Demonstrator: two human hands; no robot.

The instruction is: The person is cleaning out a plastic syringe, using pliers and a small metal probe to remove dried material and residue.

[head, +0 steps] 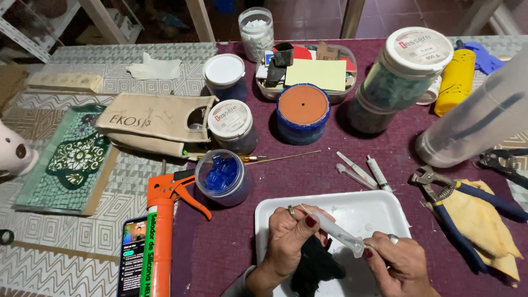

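Here we pinch a clear syringe [336,232] between left hand [291,239] and right hand [397,263], over a black cloth [314,265] in the near white tray [379,206]. Blue-chip cup [223,177] left; white-lidded jars [410,69] far; pliers [448,201] right.

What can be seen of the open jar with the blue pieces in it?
The open jar is a small, clear, round plastic tub with no lid on it, tilted so its mouth faces the camera. Inside lies a loose heap of translucent blue square pieces, filling only the bottom. It rests on the maroon cloth, right of the orange caulking gun and below a lidded white-topped jar. Neither hand touches it.
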